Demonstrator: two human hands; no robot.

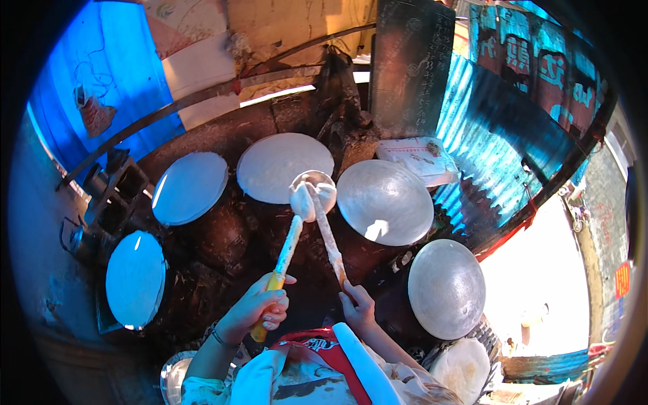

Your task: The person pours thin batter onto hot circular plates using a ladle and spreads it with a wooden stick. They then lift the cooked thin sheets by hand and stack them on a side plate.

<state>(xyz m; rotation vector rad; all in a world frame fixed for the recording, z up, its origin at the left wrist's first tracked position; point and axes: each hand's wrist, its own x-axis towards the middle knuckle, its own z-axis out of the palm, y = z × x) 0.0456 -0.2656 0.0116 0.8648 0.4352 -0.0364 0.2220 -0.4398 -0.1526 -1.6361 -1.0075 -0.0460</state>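
Observation:
My left hand (264,302) grips the yellow handle of a batter-crusted tool (288,248). In my right hand (358,307) is a long, thin wooden stick (330,243) caked with white batter. Their far ends come together at a round metal ladle (329,178) smeared with white batter; which handle belongs to it is hard to tell. Behind the ladle lies a round griddle (283,164) with a pale coating. To the left are two more pale-surfaced round griddles (190,188) (135,280). Bare, shiny metal discs (385,202) (446,289), either griddles or lids, sit to the right.
Pale flatbreads (461,369) rest in a basket at lower right. A metal basin (174,374) is partly hidden by my left arm. A white printed bag (417,158) lies behind the discs. Stacked metal cans (119,187) stand at left; a marked dark board (412,66) stands at back.

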